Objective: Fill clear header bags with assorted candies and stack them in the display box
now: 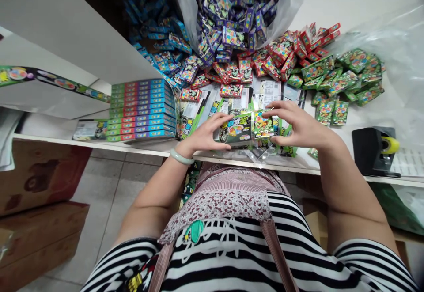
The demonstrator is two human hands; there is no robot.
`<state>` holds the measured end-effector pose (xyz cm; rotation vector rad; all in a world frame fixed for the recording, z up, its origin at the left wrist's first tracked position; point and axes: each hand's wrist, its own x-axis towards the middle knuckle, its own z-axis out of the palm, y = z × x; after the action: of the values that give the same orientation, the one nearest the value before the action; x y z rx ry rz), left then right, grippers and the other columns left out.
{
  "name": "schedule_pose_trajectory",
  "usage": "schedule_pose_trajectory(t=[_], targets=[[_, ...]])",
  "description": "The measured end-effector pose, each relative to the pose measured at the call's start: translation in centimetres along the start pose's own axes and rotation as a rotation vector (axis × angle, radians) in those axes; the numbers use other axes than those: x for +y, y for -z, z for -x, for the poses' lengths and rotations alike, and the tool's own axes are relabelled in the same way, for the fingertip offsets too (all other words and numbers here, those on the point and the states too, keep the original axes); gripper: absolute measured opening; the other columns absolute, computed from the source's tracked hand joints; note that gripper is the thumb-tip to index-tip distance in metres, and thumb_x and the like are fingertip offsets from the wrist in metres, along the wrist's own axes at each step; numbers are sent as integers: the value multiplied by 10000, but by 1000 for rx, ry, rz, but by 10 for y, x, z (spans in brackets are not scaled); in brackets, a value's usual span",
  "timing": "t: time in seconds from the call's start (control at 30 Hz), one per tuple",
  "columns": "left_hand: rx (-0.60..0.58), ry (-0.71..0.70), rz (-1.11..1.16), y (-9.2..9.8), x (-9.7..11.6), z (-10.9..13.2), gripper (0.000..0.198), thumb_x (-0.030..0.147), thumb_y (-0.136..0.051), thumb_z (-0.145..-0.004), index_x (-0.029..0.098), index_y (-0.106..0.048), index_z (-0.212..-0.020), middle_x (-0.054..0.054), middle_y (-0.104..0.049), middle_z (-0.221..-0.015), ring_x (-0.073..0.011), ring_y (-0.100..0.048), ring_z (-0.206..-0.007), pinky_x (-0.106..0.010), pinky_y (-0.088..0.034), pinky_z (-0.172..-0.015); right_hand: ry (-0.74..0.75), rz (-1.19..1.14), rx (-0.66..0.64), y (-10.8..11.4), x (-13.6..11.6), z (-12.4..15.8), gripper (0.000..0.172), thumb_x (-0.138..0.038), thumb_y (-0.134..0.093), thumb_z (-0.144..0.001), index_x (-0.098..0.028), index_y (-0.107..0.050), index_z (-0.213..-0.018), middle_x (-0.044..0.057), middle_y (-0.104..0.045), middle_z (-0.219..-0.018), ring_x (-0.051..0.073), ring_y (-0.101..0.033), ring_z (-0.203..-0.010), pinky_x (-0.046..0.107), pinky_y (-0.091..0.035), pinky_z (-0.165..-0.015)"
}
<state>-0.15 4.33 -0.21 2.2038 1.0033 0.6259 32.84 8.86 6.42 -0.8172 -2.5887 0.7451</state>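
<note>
My left hand (210, 134) grips the left end of a black printed packet (237, 130) with its thumb below and its fingers above. At the packet's right end, a small green box (263, 125) is pinched between the thumb and fingers of my right hand (300, 126). The two items meet edge to edge; whether the box is partly inside the packet I cannot tell. Beneath both hands lie several flat printed packets (185, 122) and some clear plastic film (261, 154). Just beyond my fingers a small red box (231, 90) rests on the packets.
Heaps of purple boxes (233, 36), blue boxes (164, 55), red boxes (281, 49) and green boxes (344, 77) spread across the back. On the left stand stacked multicoloured boxes (142, 111) beside a white panel (82, 22). A black tape dispenser (371, 150) sits at the right front edge.
</note>
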Motion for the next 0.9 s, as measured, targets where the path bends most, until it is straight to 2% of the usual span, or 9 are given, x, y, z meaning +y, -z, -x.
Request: schedule_pose_trajectory(t=[0.17,0.3,0.6,0.9], targets=[[-4,10,-19,-2,1,1,927,583,-783,-754,255,-387,-1526,-138,-473,-1374,-321,-493,-1311,-538,-416,-1132,-25,172,73,-6,-7,-1,563,-342,-703,-780,-260,-571,-1322,120,-501,-1375,347,-490,-1262,575,-395,-1074],[45,35,-70,-3,2,1,936,582,-779,-757,241,-376,-1530,-148,-469,-1379,-326,-500,-1295,-539,-426,-1119,-5,199,98,-10,-13,5,578,-338,-704,-793,-257,-534,-1339,134,-485,-1385,352,-488,-1256,575,-404,-1051],[48,-44,-189,-6,4,3,994,596,-774,-752,245,-309,-1557,-161,-463,-1380,-332,-494,-1294,-524,-457,-1089,27,76,19,-15,-13,12,547,-283,-698,-790,-277,-533,-1311,128,-477,-1357,334,-476,-1260,568,-421,-1052],[46,-22,-232,-4,7,14,1001,573,-775,-754,232,-297,-1566,-169,-483,-1375,-341,-510,-1276,-529,-476,-1078,24,75,-13,-27,-16,4,532,-257,-717,-752,-245,-547,-1256,144,-486,-1304,336,-483,-1239,566,-462,-1030]])
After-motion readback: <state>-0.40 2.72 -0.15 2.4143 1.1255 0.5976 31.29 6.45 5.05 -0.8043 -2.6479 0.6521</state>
